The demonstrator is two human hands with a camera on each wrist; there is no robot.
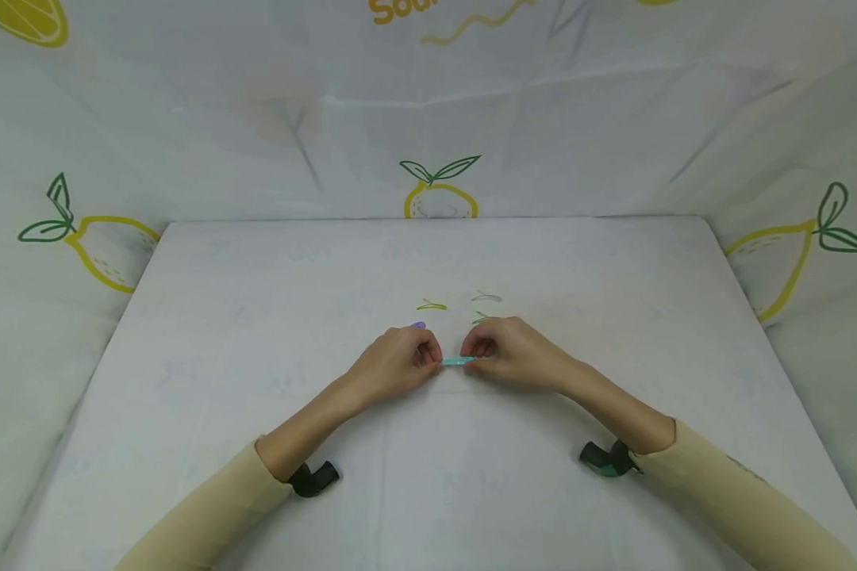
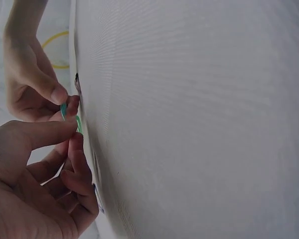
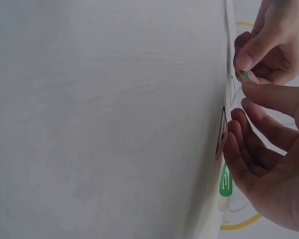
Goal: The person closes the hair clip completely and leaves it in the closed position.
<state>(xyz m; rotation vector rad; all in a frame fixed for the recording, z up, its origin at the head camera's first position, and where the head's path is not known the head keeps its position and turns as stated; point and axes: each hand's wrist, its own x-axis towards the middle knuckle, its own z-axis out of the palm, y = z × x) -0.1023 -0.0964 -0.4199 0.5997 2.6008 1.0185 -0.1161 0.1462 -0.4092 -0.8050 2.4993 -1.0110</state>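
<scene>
A teal snap hair clip [image 1: 458,361] stretches between the two hands, just above the white table. My left hand [image 1: 400,361] pinches one end between thumb and fingertips. At the other end, the thumb and fingers of my right hand [image 1: 517,353] pinch it too. Beyond the hands lie a yellow hair clip [image 1: 432,305] and a pale grey one [image 1: 487,297], each with a raised prong. A green hair clip [image 1: 482,319] is partly hidden behind my right hand, and a purple one [image 1: 418,325] behind my left. In the right wrist view, a pinkish clip [image 3: 221,144] lies near my right fingers.
The white-covered table [image 1: 428,492] meets a pale cloth wall [image 1: 221,159] printed with lemons at the back and sides. A black device [image 1: 316,479] sits under the left sleeve, and another black device [image 1: 607,459] under the right sleeve.
</scene>
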